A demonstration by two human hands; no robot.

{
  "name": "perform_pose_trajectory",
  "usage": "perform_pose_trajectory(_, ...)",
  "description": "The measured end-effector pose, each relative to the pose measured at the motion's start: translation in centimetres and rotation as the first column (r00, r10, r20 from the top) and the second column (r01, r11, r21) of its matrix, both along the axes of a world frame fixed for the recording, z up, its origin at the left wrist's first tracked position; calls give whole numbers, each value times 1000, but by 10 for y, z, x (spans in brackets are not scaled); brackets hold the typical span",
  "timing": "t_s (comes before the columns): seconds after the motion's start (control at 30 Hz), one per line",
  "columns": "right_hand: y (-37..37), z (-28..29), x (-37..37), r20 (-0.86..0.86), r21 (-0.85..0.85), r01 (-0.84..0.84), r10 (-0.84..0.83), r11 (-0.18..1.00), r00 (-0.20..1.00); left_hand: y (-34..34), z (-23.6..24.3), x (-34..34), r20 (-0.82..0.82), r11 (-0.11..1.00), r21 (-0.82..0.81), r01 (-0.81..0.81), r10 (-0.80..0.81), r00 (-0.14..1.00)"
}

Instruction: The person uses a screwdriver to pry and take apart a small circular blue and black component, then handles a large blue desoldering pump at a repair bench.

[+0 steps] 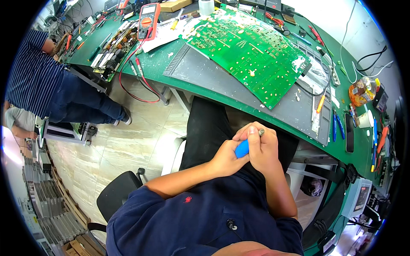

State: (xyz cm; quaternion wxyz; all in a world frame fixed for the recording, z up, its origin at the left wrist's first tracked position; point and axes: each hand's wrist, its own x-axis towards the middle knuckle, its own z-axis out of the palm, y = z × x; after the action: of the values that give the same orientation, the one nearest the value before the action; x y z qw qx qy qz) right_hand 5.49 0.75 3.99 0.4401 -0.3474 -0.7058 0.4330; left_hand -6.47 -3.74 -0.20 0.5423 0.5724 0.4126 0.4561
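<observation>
Both my hands are together over my lap, in front of the bench edge. My left hand [229,158] is closed around the blue handle [242,149] of a small tool. My right hand [265,150] is closed over the same tool, its thumb beside a short greyish end [261,132] that pokes out at the top. My fingers cover the rest, so the tool's kind cannot be made out. Beyond my hands a large green circuit board [252,55] lies slanted on a grey work mat [200,70], one corner reaching toward the mat's near edge.
An orange-handled screwdriver [320,104], blue pliers [338,126], a phone [349,134] and a paper cup [365,120] lie at the right. A red multimeter [147,22] with trailing leads stands far left. Another person [55,81] stands at the left bench.
</observation>
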Motion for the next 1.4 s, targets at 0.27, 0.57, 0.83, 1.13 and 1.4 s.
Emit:
perform_pose_trajectory(0.27,-7,3,2,-25,45,-15,16,999,1000,-2,6,-1,2,999,13,49,-49,999)
perform_pose_trajectory(0.57,-4,6,21,-193,118,-29,51,993,980,9,27,0,-90,986,119,119,-108,990)
perform_pose_trajectory(0.83,18,57,73,-591,286,372,-143,883,794,-7,61,-43,-166,791,611,-16,148,975)
perform_pose_trajectory(1.13,8,45,77,-887,-320,109,-337,941,314,7,42,-21,116,920,197,339,-365,924)
perform_pose_trajectory(1.4,4,33,50,-731,-359,-97,-214,928,648,42,96,-27,443,898,379,-223,35,896)
